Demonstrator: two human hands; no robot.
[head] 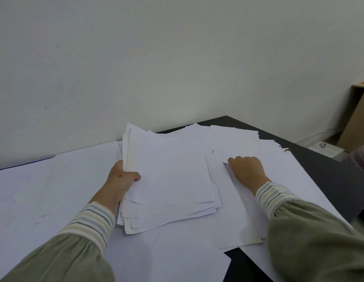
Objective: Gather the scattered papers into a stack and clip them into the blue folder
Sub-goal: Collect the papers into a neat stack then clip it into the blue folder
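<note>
At mid-bench your left hand (124, 178) grips the gathered stack (169, 180) by its left edge, thumb on top | your right hand (246, 171) curls on a loose sheet (238, 200) toward the right edge | scattered papers (55, 190) cover the dark bench (327, 180)

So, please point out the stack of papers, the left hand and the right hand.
stack of papers (173, 178), head view, middle of top sheet.
left hand (121, 178), head view, back of hand.
right hand (248, 171), head view, back of hand.
</note>
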